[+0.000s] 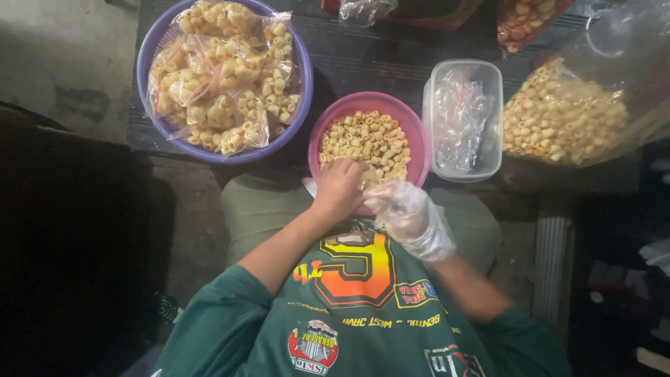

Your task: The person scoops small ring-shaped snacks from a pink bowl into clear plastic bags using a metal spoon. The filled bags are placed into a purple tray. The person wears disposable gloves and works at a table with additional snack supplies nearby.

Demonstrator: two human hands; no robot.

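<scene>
Hands meet at the near rim of the pink bowl [419,150], which sits on the person's lap against the front edge of the dark table [370,59]. Left hand [338,190] is bare, fingers curled down into the ring-shaped snacks [366,143], closed around a pinch of them as far as I can tell. Right hand [408,216] is wrapped in a thin clear plastic bag [391,199], worn like a glove or held open for filling; whether its fingers are clenched or spread I cannot tell through the film.

Risk, as a judgement: bowl rests on the knees with its rim tipped toward the body, so a shift of the legs could spill rings onto the lap. Thin film could slip off the right hand, or rings could miss its mouth, since both hands crowd the same edge.

Packages outward:
- Blue basin [150,52], far left corner of the table: heaped with small clear packets of snacks [223,77], some with a red strip along the seal
- Clear rectangular tub [464,119], just right of the pink bowl: crumpled empty clear bags with red edging
- Large clear sack of snacks [565,119], right edge of the table: loose rings in bulk, slumped open
- Smaller bag of darker snacks [523,21], far right edge, partly cut off
</scene>
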